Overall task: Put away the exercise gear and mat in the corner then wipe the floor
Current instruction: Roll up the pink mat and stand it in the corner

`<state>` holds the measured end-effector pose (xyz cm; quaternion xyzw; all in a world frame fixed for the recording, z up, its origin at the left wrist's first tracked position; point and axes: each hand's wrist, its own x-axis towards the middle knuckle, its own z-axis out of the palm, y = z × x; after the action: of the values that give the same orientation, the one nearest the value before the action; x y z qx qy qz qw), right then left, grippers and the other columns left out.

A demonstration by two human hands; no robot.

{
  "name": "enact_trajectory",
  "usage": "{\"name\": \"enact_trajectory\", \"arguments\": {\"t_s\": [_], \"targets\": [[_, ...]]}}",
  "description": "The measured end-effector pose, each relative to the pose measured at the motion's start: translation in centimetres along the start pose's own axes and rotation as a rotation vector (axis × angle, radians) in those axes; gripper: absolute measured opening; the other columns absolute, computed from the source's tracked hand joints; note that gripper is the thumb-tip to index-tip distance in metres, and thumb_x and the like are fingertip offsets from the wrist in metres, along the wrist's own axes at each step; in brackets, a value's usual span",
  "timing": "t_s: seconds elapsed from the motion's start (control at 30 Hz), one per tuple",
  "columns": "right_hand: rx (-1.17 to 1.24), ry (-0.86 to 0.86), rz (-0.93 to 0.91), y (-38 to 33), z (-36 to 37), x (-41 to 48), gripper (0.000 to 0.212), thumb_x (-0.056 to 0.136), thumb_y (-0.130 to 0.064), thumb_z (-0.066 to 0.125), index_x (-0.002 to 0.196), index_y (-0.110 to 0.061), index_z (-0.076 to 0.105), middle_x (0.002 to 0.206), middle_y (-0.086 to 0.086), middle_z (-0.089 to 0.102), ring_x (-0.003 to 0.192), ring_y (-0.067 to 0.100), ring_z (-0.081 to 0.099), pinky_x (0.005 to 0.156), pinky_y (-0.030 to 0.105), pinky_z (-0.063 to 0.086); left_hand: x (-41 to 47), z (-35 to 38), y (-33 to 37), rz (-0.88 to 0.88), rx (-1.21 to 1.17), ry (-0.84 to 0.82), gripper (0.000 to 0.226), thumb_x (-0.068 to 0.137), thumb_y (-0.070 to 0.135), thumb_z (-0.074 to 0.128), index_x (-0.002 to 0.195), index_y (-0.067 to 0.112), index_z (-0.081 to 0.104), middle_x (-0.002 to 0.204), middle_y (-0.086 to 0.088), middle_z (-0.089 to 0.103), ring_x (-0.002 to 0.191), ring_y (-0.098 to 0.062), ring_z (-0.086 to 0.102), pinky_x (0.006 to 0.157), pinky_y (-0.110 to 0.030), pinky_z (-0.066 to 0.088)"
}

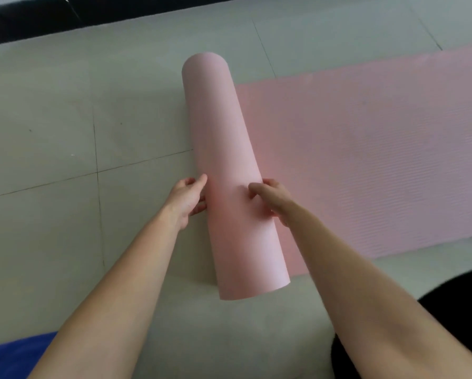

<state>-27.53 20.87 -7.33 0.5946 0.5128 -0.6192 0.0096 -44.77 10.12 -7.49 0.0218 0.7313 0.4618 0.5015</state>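
Observation:
A pink exercise mat (pixel 366 149) lies partly rolled on the tiled floor. Its rolled part forms a long tube (pixel 218 127) running from the near middle to the far middle, and the flat part stretches off to the right. My left hand (pixel 189 198) grips the left side of the roll, thumb on top. My right hand (pixel 270 195) grips the right side, where the roll meets the flat mat, its fingers curled over the roll. Both hands sit at about the roll's mid-length.
Grey floor tiles (pixel 51 138) spread to the left and far side. A dark wall base (pixel 38 20) runs along the top left. A blue item (pixel 16 356) shows at the bottom left and a black thing (pixel 453 296) at the bottom right.

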Motion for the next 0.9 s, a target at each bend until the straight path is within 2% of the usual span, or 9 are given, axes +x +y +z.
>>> {"name": "enact_trajectory", "arguments": {"t_s": [0.17, 0.23, 0.4, 0.47, 0.53, 0.63, 0.73, 0.8, 0.9], "targets": [[-0.211, 0.283, -0.06, -2.5, -0.8, 0.9, 0.044, 0.102, -0.034, 0.037, 0.141, -0.018, 0.048, 0.137, 0.017, 0.052, 0.127, 0.039, 0.05, 0.103, 0.045, 0.041, -0.1, 4.5, 2.7, -0.044, 0.172, 0.112, 0.049, 0.079, 0.048, 0.075, 0.115, 0.023, 0.053, 0.107, 0.002, 0.064, 0.086, -0.015, 0.059, 0.067, -0.03, 0.05], [-0.238, 0.339, -0.067, -2.7, -2.1, 0.8, 0.044, 0.102, -0.032, 0.037, 0.143, -0.019, 0.046, 0.138, 0.015, 0.047, 0.128, 0.038, 0.047, 0.105, 0.048, 0.039, -0.5, 6.2, 3.8, -0.014, 0.253, 0.162, 0.052, 0.078, 0.048, 0.077, 0.114, 0.022, 0.051, 0.103, 0.004, 0.062, 0.087, -0.013, 0.058, 0.075, -0.034, 0.05], [-0.023, 0.241, 0.126, -2.6, -6.1, 2.4, 0.043, 0.098, -0.023, 0.042, 0.139, -0.017, 0.05, 0.133, 0.013, 0.061, 0.122, 0.034, 0.057, 0.098, 0.039, 0.045, 0.1, 8.9, 7.0, 0.061, 0.401, 0.132, 0.008, 0.097, 0.019, 0.053, 0.09, 0.021, 0.052, 0.097, -0.006, 0.06, 0.081, -0.02, 0.059, 0.076, -0.038, 0.05], [-0.072, 0.215, 0.129, -3.0, -7.5, 3.3, 0.038, 0.101, -0.031, 0.04, 0.131, -0.015, 0.056, 0.132, 0.016, 0.062, 0.121, 0.035, 0.058, 0.096, 0.038, 0.046, 1.9, 8.8, 7.9, 0.14, 0.564, 0.061, 0.023, 0.091, -0.001, 0.05, 0.09, 0.021, 0.05, 0.1, -0.011, 0.059, 0.074, -0.023, 0.061, 0.069, -0.038, 0.056], [-0.168, 0.207, 0.083, -3.2, -8.9, 4.2, 0.044, 0.103, -0.04, 0.036, 0.128, -0.012, 0.058, 0.134, 0.018, 0.061, 0.123, 0.036, 0.056, 0.098, 0.039, 0.045, 3.6, 9.1, 8.6, 0.381, 0.895, -0.036, 0.038, 0.079, -0.011, 0.047, 0.096, 0.023, 0.05, 0.103, -0.009, 0.053, 0.078, -0.026, 0.06, 0.072, -0.039, 0.057], [-0.239, 0.238, 0.006, -2.8, -12.1, 5.1, 0.046, 0.103, -0.046, 0.034, 0.13, -0.017, 0.058, 0.135, 0.015, 0.06, 0.125, 0.035, 0.055, 0.099, 0.04, 0.044, 5.1, 12.7, 10.6, 0.799, 1.276, -0.226, 0.045, 0.074, -0.008, 0.042, 0.11, 0.014, 0.056, 0.1, -0.003, 0.048, 0.087, -0.023, 0.055, 0.085, -0.028, 0.045], [-0.19, 0.314, 0.016, -0.9, -16.5, 4.2, 0.046, 0.102, -0.047, 0.034, 0.135, -0.023, 0.055, 0.136, 0.009, 0.06, 0.126, 0.031, 0.054, 0.097, 0.04, 0.044, 6.0, 19.5, 13.8, 1.048, 1.405, -0.44, 0.054, 0.067, 0.001, 0.032, 0.111, 0.01, 0.062, 0.092, 0.0, 0.057, 0.091, -0.029, 0.059, 0.088, -0.04, 0.05], [-0.209, 0.422, 0.041, 0.7, -18.7, 2.4, 0.049, 0.102, -0.05, 0.032, 0.136, -0.021, 0.053, 0.135, 0.011, 0.06, 0.123, 0.032, 0.054, 0.096, 0.041, 0.043, 6.6, 24.0, 14.8, 1.121, 1.476, -0.513, 0.059, 0.073, 0.001, 0.031, 0.124, 0.013, 0.06, 0.109, 0.001, 0.066, 0.117, -0.031, 0.052, 0.103, -0.046, 0.041], [-0.369, 0.657, 0.066, 2.3, -19.1, -1.6, 0.063, 0.097, -0.065, 0.031, 0.133, -0.018, 0.053, 0.129, 0.014, 0.059, 0.118, 0.036, 0.055, 0.095, 0.043, 0.041, 6.3, 29.1, 14.9, 1.034, 1.575, -0.637, 0.055, 0.089, -0.006, 0.033, 0.139, 0.013, 0.047, 0.138, -0.005, 0.055, 0.138, -0.026, 0.041, 0.111, -0.031, 0.03]]}}
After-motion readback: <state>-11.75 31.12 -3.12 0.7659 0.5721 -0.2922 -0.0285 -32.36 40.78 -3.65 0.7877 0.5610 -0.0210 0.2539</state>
